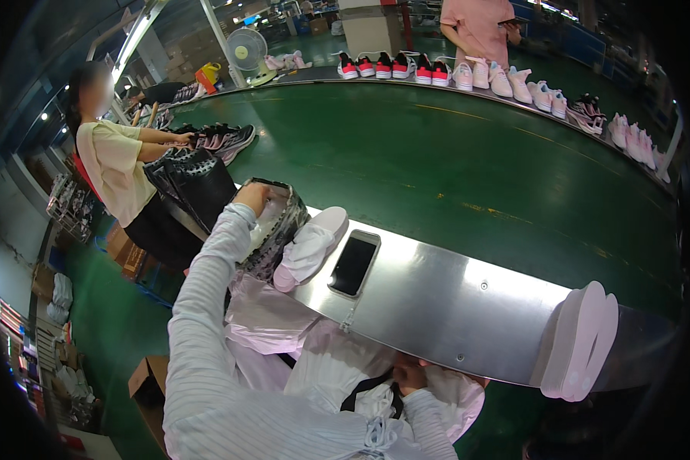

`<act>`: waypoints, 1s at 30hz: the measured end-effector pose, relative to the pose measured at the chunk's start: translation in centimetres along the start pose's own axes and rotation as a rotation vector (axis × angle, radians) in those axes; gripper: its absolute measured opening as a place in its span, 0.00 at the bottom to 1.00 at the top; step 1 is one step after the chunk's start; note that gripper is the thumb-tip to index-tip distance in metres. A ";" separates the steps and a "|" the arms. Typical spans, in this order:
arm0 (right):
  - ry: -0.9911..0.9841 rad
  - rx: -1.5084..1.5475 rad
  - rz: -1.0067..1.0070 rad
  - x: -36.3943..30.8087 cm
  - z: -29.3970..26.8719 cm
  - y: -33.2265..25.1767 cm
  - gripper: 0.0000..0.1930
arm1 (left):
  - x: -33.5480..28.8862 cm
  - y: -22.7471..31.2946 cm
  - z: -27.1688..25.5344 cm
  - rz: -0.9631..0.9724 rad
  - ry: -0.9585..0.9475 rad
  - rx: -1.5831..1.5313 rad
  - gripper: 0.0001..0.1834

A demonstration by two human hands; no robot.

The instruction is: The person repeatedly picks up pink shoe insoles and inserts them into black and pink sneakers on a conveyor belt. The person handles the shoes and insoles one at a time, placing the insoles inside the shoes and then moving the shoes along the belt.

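Note:
My left hand (251, 198) reaches over the rim of a dark, mottled container (290, 218) with a pale inside; its fingertips are hidden there. Next to that container, a white shoe (305, 249) with a pale pink toe and a light sole lies at the left end of the metal table (437, 291). A phone (354, 264) with a dark screen rests flat beside the shoe. My right hand (409, 374) is low over my lap, just under the table's near edge, near a black strap (366, 387). Its fingers are curled in shadow, and whatever they hold is hidden.
Two pale shoe soles (579, 341) stand on edge at the table's right end. A second dark container (192, 182) adjoins mine. At left, a person (115, 165) reaches toward dark shoes (226, 142). Beyond the green floor, a curved conveyor carries red-black shoes (383, 67) and white shoes (498, 80).

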State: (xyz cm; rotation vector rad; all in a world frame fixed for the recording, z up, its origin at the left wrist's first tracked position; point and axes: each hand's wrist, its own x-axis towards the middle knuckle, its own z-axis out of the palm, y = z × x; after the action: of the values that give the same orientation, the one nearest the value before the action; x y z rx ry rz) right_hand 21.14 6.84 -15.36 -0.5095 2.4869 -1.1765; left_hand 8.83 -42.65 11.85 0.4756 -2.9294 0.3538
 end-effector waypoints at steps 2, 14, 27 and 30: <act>0.008 0.095 -0.082 0.5 -0.5 -0.4 0.11 | 0.0 0.1 1.4 0.003 0.102 -0.270 0.09; -0.030 0.036 -0.049 0.3 -0.6 0.0 0.10 | 0.7 1.7 1.6 -0.075 -0.325 -0.068 0.19; -0.031 0.005 -0.033 0.5 -0.1 -0.3 0.12 | 2.3 -0.3 3.6 -0.394 -0.610 -0.336 0.30; -0.050 0.011 -0.017 0.4 0.3 0.3 0.12 | 2.0 0.7 2.2 -0.313 -0.614 -0.211 0.30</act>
State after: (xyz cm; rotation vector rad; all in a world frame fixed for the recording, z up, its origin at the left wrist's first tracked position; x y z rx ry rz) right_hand 20.85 6.58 -15.85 -0.5514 2.4374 -1.1692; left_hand 6.44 -43.13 9.95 1.1673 -3.3151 -0.1781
